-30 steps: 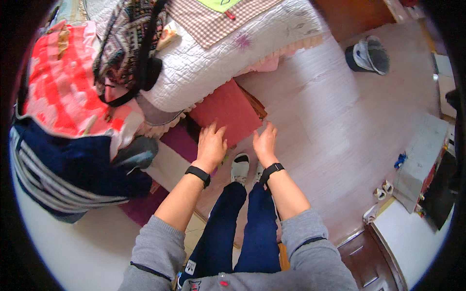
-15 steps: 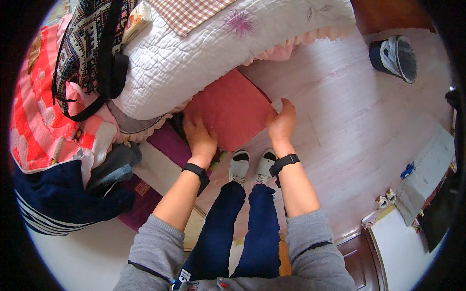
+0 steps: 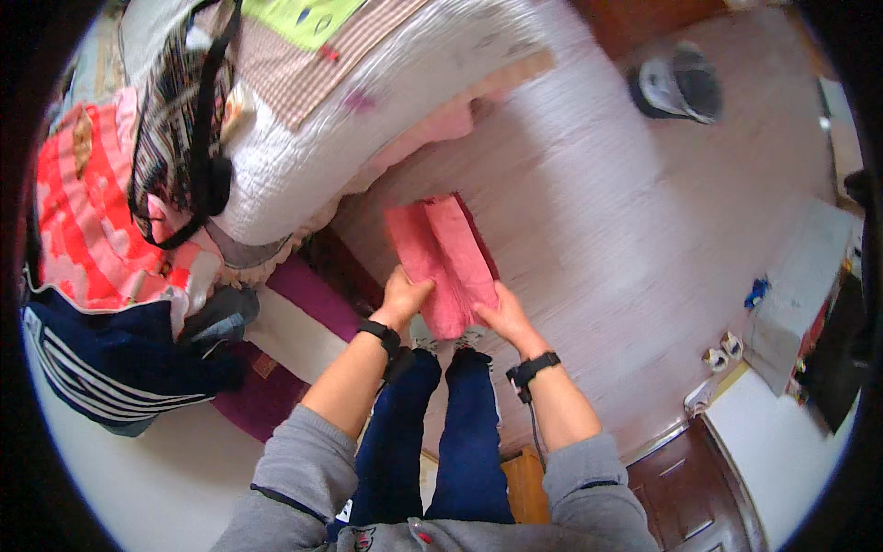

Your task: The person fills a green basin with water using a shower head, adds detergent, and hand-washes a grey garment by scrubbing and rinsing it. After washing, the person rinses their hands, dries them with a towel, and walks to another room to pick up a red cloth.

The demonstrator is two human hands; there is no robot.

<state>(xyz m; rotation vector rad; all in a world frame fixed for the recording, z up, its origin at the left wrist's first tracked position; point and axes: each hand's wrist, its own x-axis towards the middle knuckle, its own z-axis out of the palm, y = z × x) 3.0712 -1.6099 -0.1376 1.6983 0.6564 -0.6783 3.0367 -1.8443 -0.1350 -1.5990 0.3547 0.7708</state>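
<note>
A pink-red foldable panel [image 3: 448, 262], looking like stiff cloth or board with a darker red edge, hangs in front of my legs. A crease runs down its middle and its two halves bend toward each other. My left hand [image 3: 403, 296] grips its near left side, thumb on top. Its near right side is in my right hand [image 3: 506, 317], thumb on the top face and fingers hidden beneath. The panel covers most of my light shoes and is slightly blurred.
The bed [image 3: 322, 138] with a white quilt stands ahead to the left, with a patterned bag [image 3: 175, 129] on it. A dark bin [image 3: 676, 85] is on the floor at the far right. A dark tracksuit jacket [image 3: 110, 354] lies at the left.
The panel lay flat and wide beside the bed; now it is bent along the middle and nearer my legs. Both hands have closed on it and come closer together. The view has shifted.
</note>
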